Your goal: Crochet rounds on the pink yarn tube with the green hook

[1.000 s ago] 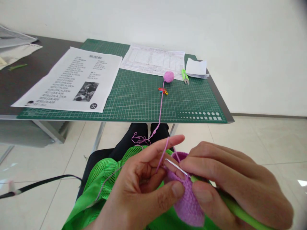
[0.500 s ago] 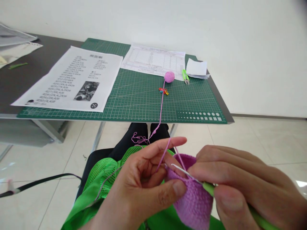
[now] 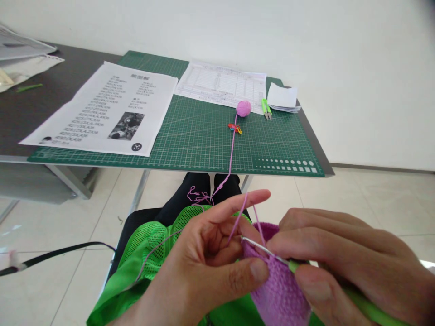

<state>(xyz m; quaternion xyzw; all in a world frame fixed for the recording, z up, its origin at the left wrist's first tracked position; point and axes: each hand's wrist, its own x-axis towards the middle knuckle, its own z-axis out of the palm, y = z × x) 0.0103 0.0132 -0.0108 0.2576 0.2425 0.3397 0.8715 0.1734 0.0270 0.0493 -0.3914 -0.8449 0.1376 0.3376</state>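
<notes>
My left hand point(image 3: 217, 253) pinches the upper edge of a pink-purple crochet piece point(image 3: 283, 294), thumb in front. Its index finger is raised, with a strand of pink yarn point(image 3: 240, 215) looped over it and running down to the work. In my right hand point(image 3: 340, 253) is a crochet hook point(image 3: 265, 250) with a silver shaft and a green handle. The hook lies across the rim of the crochet piece, its tip close to my left fingers. Whether the tip has yarn caught on it is too fine to tell. My right fingers cover part of the rim.
A green cutting mat point(image 3: 200, 136) on the table holds a yarn ball point(image 3: 244, 108), small coloured stitch markers point(image 3: 235, 128), green snips point(image 3: 266, 109), a printed pattern sheet point(image 3: 102, 108), a form point(image 3: 222, 86) and a paper stack point(image 3: 282, 97). Loose yarn point(image 3: 200, 195) lies tangled on my lap.
The hook's tip has shifted slightly down beside my left fingers, and its shaft lies lower against the rim. Both hands keep their hold; the whole view has moved slightly.
</notes>
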